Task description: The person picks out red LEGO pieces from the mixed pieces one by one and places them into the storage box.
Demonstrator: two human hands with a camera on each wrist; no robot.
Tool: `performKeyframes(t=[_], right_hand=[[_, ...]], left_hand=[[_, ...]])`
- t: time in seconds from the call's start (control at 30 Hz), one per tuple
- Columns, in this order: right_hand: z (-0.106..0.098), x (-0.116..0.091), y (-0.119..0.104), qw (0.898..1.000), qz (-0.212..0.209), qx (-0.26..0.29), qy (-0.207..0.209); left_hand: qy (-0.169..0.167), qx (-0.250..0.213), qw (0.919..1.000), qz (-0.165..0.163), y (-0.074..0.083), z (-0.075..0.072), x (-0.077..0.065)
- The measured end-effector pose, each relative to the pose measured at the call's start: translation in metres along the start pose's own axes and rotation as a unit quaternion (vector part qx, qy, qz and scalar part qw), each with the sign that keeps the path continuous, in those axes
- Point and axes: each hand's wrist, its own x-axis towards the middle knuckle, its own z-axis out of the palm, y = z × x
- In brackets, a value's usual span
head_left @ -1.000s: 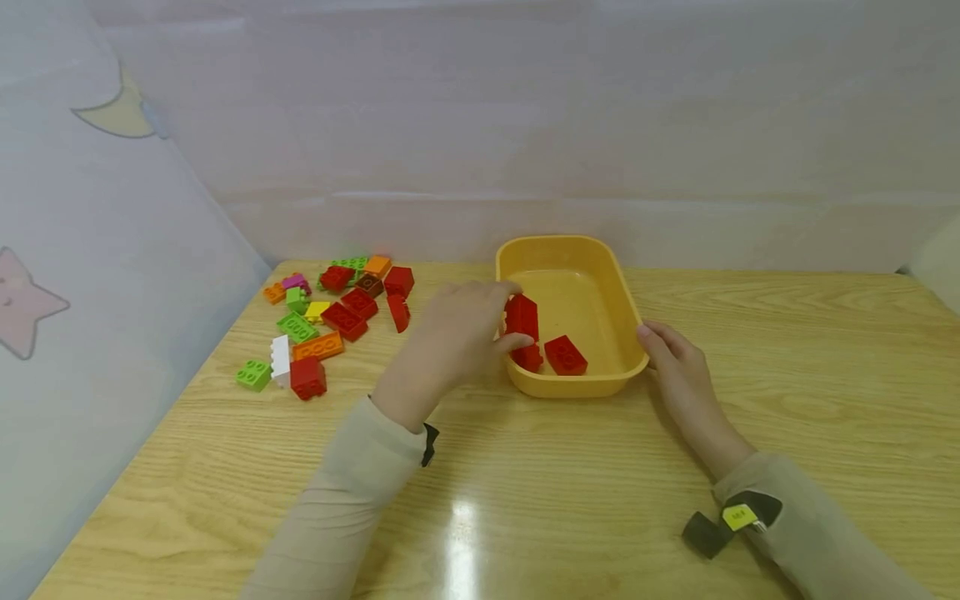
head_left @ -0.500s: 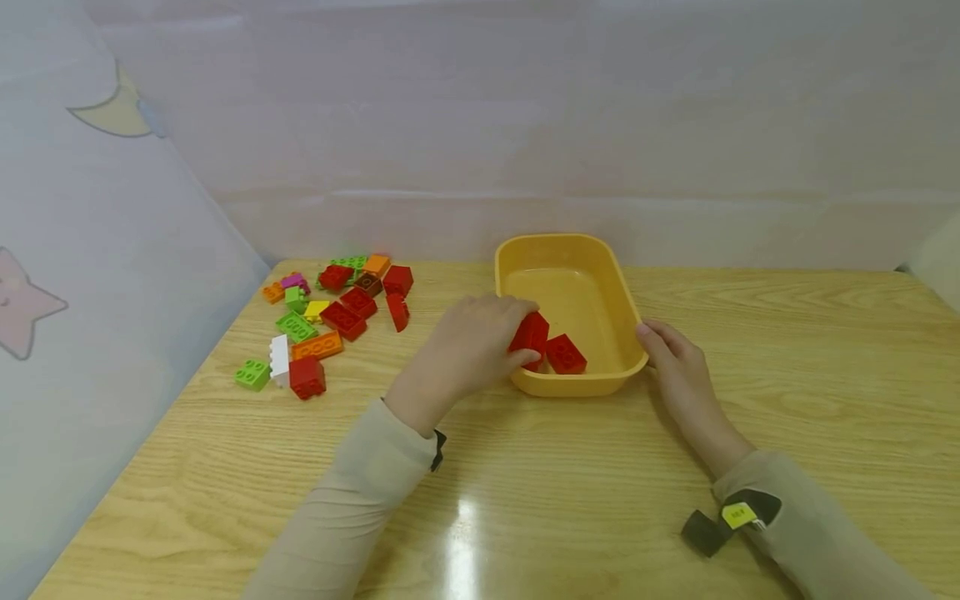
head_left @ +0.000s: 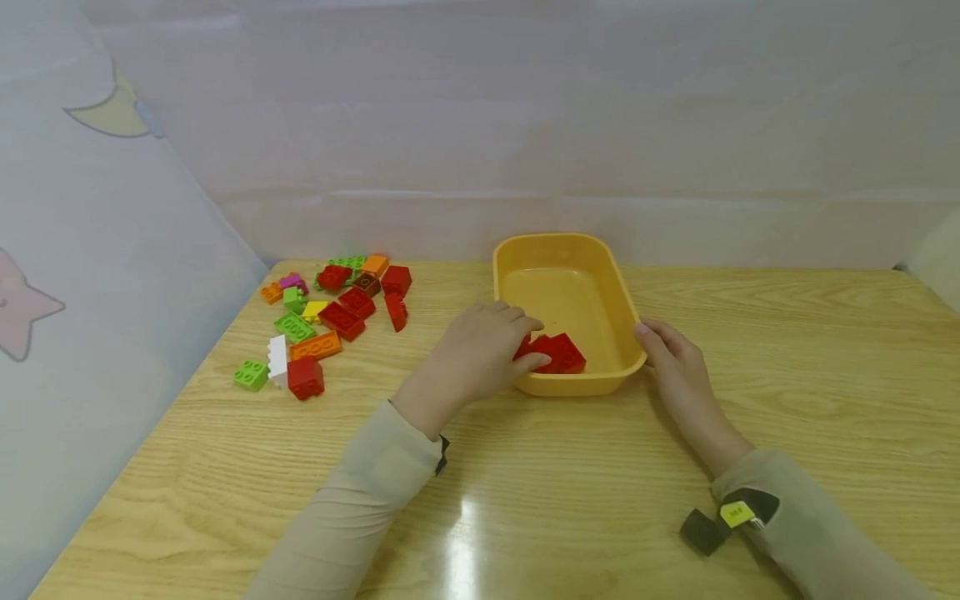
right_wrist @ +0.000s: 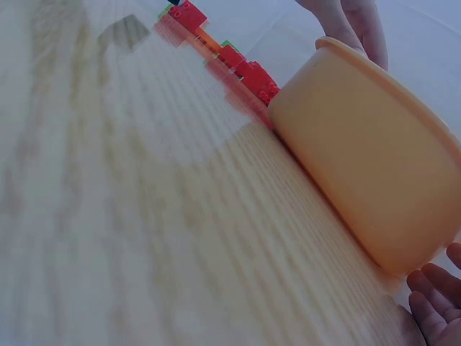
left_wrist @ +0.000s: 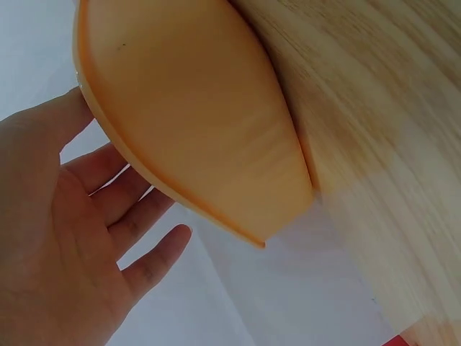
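Observation:
A yellow plastic bin [head_left: 558,385] stands on the table, with several red toy bricks [head_left: 566,354] in its near left part. My left hand [head_left: 480,350] reaches over the bin's left rim, thumb and fingers spread apart above the bricks, partly covering them. In the left wrist view the left hand [left_wrist: 79,209] has loosely bent fingers that pass behind the bin's rim [left_wrist: 166,189]. My right hand [head_left: 678,367] holds the near right side of the bin, thumb on the rim. The right wrist view shows the right hand's fingers [right_wrist: 436,288] against the outer wall.
To the left lies a loose group of toy bricks: red [head_left: 306,377], orange [head_left: 316,345], green [head_left: 251,375], white [head_left: 277,360], yellow [head_left: 315,312] and others. A pale cloth wall [head_left: 525,125] rises behind the wooden table [head_left: 570,483].
The left hand has moved slightly down and right. The red brick it held upright has come down among the others in the bin, and its fingers have spread. The right hand stays on the bin.

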Motion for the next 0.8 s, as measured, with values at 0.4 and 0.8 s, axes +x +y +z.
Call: performKeyframes(t=[0.4, 0.8], right_hand=[[0.000, 0.000, 0.000, 1.000, 0.009, 0.000, 0.001], [0.001, 0.000, 0.000, 1.000, 0.008, 0.002, 0.010]], left_hand=[[0.044, 0.027, 0.9987, -0.005, -0.010, 0.000, 0.000], [0.057, 0.014, 0.9975, -0.039, -0.035, -0.003, 0.000]])
